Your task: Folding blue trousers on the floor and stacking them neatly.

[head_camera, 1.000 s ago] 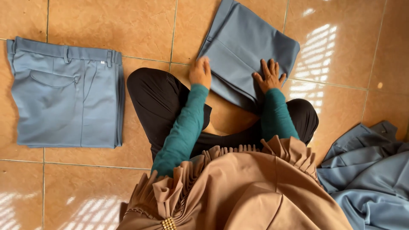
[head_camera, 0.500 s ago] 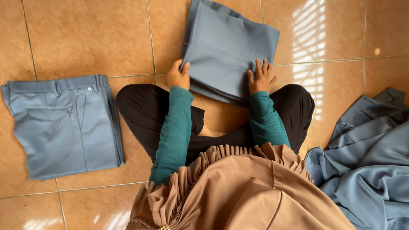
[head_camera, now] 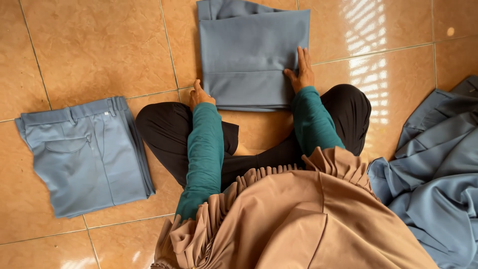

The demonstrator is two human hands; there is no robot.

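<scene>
Since the earlier frames you have squared up the folded blue trousers: a second ago they lay slanted, with their far end swung off to your right, and now their sides run straight away from you, roughly in line with the tile joints. Both of your hands have slid from the top surface down to the near corners.

Your left hand sits at the near left corner of the folded trousers, fingers curled together against the edge; you cannot tell whether it pinches the cloth or only presses it. Your right hand lies flat and spread on the near right corner, fingers pointing away from you, gripping nothing.

The folded trousers lie on the tiled floor just beyond your crossed legs, near edge touching your knees. Their long axis runs away from you, and the far end passes out of view at the top. A fold line crosses them near your hands.

Bare tile lies open to the left and right of the folded trousers. A finished folded pair, pocket upward, sits well apart to their near left. A loose heap of blue cloth lies to their near right, beside your knee.
</scene>
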